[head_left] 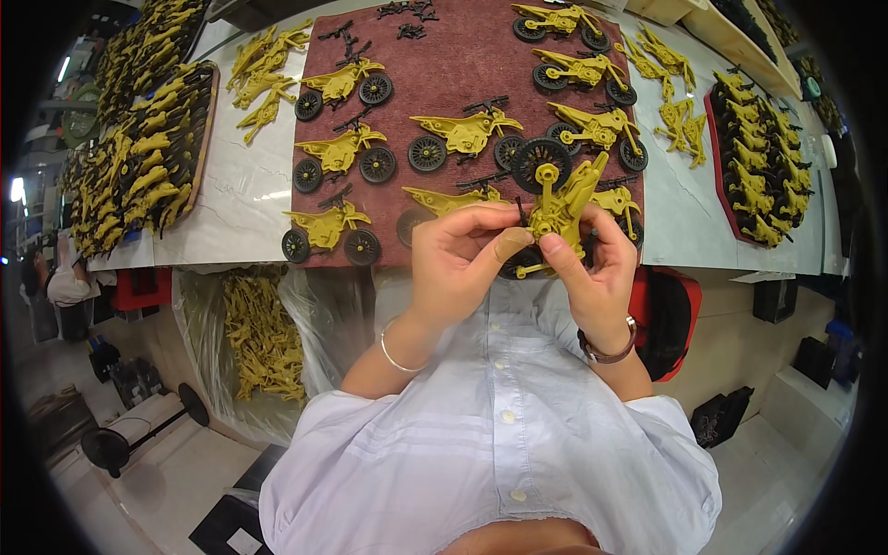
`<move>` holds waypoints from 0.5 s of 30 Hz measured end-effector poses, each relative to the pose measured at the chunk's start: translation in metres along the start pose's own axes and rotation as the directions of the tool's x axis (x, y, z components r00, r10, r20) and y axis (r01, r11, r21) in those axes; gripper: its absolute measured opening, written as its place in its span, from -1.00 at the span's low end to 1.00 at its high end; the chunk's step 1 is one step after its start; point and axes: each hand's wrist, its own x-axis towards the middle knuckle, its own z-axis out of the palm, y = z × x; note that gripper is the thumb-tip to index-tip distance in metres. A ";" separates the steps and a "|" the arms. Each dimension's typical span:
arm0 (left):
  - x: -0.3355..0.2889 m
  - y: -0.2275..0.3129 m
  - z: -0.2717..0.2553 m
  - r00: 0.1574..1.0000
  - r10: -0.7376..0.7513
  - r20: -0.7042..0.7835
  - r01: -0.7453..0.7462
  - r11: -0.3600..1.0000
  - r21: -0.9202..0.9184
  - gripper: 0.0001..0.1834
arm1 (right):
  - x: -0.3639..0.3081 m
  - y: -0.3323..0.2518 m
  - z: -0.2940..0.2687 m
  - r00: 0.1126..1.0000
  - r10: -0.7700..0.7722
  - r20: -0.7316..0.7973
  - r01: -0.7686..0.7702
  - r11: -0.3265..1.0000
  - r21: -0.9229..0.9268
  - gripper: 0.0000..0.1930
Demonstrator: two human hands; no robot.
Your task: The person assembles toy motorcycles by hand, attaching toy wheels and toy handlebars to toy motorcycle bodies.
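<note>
Nearest the camera, a pale blue buttoned shirt (499, 444) fills the lower frame, both forearms rising from it. Beyond lies a marble-patterned table (236, 185) bearing a dark red mat (444, 55) with rows of assembled yellow toy motorcycles (467, 134) on black wheels. A clear plastic bag (264, 342) of yellow parts hangs below the table's near edge; trays of yellow frames (139, 157) flank the mat on either side. Above the mat's near edge, the left hand (458, 259) and right hand (592, 273) together hold a yellow motorcycle frame (560, 208), upright, one black wheel (541, 162) at its top. Both hands are closed on the frame, thumbs and forefingers pinching its lower part. A bangle (398, 356) circles the left wrist, a watch (610, 350) the right.
</note>
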 end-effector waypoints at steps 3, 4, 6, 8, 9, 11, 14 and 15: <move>0.000 -0.001 0.002 1.000 0.017 -0.011 -0.017 1.000 -0.014 -0.81 | -0.001 0.001 0.002 1.000 -0.015 -0.011 0.015 1.000 -0.017 -0.68; 0.000 -0.002 0.001 1.000 0.016 -0.011 -0.016 1.000 -0.013 -0.81 | -0.001 0.000 0.003 1.000 -0.008 -0.023 0.008 1.000 -0.007 -0.68; 0.001 -0.003 0.000 1.000 0.004 -0.002 -0.004 1.000 0.006 -0.81 | -0.002 -0.002 0.003 0.999 -0.002 -0.034 0.002 1.000 0.003 -0.68; 0.000 -0.005 0.000 1.000 -0.002 -0.003 0.002 1.000 -0.007 -0.81 | -0.002 -0.002 0.004 0.999 0.007 -0.037 -0.006 0.999 0.032 -0.67; 0.000 -0.006 0.000 1.000 -0.008 -0.004 0.008 1.000 -0.021 -0.81 | -0.003 -0.002 0.004 0.999 0.007 -0.037 -0.006 0.999 0.032 -0.67; 0.000 -0.006 0.002 1.000 0.001 -0.010 -0.001 1.000 -0.028 -0.81 | -0.004 -0.002 0.004 0.999 -0.016 -0.049 0.016 1.000 0.014 -0.66; 0.000 -0.003 0.003 1.000 0.004 -0.019 -0.005 0.998 -0.058 -0.81 | -0.003 -0.002 0.003 0.999 0.004 -0.048 -0.002 1.000 0.024 -0.66; 0.000 -0.002 0.003 1.000 -0.001 -0.021 0.000 0.997 -0.081 -0.81 | -0.003 -0.001 0.002 0.999 0.004 -0.048 -0.003 1.000 0.024 -0.66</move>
